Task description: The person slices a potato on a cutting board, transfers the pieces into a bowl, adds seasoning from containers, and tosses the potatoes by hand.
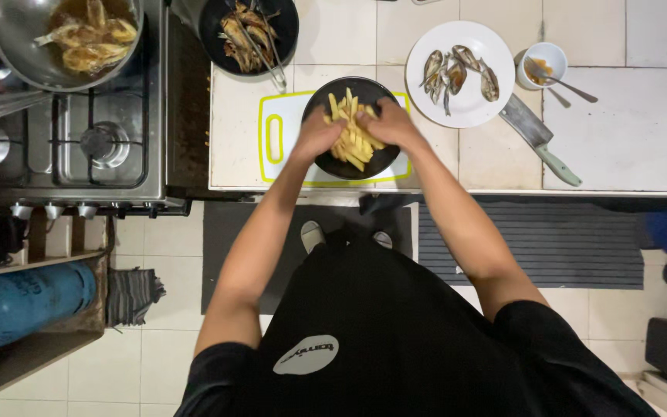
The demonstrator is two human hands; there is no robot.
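- Left hand (pixel 316 137): fingers curled down into the fries (pixel 355 133) at the pile's left edge. They touch the sticks; whether they pinch any cannot be told, since the fingertips are buried.
- Right hand (pixel 392 123): fingers bent over the right and far side of the same pile, resting on it. Its fingertips are hidden too, so the grip cannot be told.
- The fries lie directly between the two hands and under their fingertips, both hands equally near. Most sticks run with their long axis away from the person, a few slanting toward the near right.
- The pile sits in a black plate (pixel 332 164), round and dark, whose rim shows at the near edge.
- The plate stands on a white board (pixel 273 139) with a green rim and a handle slot at its left, on the tiled counter (pixel 634 131).
- Just right of the plate is a white plate (pixel 426 38) with small raw fish; beyond it a cup (pixel 556 55) with a spoon, and a cleaver (pixel 538 137) with a pale green handle lying aslant.
- Beyond the board on the left is a black bowl (pixel 287 23) of fried fish with tongs; further left, a pan (pixel 17 38) of fish on the stove (pixel 102 143).
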